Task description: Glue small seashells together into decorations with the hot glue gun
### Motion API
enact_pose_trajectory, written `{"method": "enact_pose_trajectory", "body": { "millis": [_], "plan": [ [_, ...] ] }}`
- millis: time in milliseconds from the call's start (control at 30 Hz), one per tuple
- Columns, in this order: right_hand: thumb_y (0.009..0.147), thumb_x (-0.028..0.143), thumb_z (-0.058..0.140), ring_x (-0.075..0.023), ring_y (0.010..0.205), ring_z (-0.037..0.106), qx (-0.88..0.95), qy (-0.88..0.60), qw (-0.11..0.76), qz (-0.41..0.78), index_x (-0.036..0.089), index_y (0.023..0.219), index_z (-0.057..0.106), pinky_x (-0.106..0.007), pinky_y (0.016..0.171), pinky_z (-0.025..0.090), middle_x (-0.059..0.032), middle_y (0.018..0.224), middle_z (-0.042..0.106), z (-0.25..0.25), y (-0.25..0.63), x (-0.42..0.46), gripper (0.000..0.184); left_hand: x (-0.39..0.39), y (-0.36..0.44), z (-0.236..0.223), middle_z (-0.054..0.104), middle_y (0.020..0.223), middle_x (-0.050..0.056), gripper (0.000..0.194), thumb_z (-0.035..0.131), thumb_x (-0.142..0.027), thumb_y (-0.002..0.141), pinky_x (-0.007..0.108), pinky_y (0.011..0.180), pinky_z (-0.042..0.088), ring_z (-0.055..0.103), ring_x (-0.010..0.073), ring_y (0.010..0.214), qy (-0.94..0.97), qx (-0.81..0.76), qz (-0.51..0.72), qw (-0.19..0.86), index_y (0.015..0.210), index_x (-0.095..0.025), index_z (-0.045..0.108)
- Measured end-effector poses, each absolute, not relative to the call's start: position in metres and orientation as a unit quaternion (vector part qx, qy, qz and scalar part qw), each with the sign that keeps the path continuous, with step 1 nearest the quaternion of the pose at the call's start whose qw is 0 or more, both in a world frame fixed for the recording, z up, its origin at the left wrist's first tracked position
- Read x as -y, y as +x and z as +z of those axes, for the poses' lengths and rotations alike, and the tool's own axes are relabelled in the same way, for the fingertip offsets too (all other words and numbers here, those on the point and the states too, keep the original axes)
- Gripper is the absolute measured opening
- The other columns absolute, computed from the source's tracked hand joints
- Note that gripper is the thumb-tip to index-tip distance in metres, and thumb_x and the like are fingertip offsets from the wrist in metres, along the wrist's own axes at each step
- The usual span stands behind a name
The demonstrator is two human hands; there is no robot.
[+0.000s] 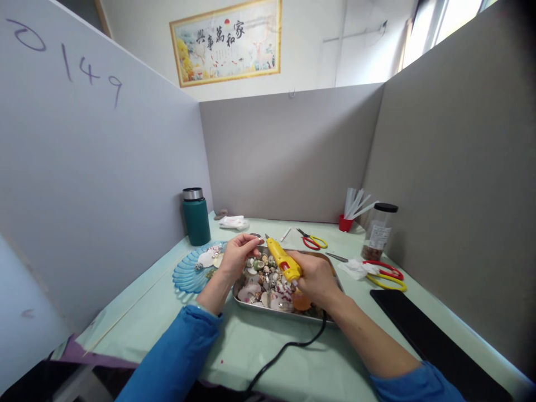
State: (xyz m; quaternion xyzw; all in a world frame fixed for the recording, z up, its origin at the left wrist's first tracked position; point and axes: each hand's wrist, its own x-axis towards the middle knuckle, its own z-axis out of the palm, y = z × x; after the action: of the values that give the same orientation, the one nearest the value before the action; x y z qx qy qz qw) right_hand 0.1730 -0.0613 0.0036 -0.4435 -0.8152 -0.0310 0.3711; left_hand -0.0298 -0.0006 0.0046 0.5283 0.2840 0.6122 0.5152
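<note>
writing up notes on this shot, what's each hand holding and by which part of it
The right hand holds the yellow glue gun around its rear end, nozzle pointing up. The left hand pinches something small at its fingertips; what it is cannot be told.

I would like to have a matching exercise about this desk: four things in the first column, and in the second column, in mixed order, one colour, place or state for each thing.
Things
1. Glue gun
2. Bottle with a metal collar
3. Shell-shaped dish
4. White sticks

Colour, place or state
A. Light blue, with shells on it
B. Standing in a small red cup
C. Yellow, held in the right hand
D. Dark teal, standing upright

Right pairs: 1-C, 2-D, 3-A, 4-B
</note>
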Motion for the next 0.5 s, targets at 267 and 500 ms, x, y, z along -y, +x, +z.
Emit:
{"method": "enact_pose_trajectory", "body": {
  "millis": [267, 500],
  "plan": [
    [0.062, 0.007, 0.047, -0.0174, 0.078, 0.061, 0.831, -0.422, 0.363, -0.009, 0.022, 0.104, 0.062, -0.023, 0.065, 0.038, -0.0018, 0.087, 0.069, 0.0007, 0.1738, 0.0595, 0.047, 0.0010, -0.0290, 0.0049, 0.064, 0.063, 0.000, 0.026, 0.075, -0.030, 0.062, 0.018, 0.049, 0.042, 0.053, 0.0056, 0.046, 0.529, -0.291, 0.613, 0.509, 0.076, -0.012, 0.063],
    [0.062, 0.007, 0.046, -0.0166, 0.076, 0.060, 0.829, -0.433, 0.354, -0.016, 0.023, 0.104, 0.062, -0.023, 0.065, 0.036, -0.0009, 0.084, 0.069, 0.0028, 0.1736, 0.0609, 0.048, 0.0005, -0.0299, 0.0055, 0.067, 0.071, 0.003, 0.025, 0.074, -0.030, 0.063, 0.018, 0.048, 0.042, 0.054, 0.0057, 0.047, 0.531, -0.292, 0.616, 0.503, 0.076, -0.012, 0.063]
  ]
}}
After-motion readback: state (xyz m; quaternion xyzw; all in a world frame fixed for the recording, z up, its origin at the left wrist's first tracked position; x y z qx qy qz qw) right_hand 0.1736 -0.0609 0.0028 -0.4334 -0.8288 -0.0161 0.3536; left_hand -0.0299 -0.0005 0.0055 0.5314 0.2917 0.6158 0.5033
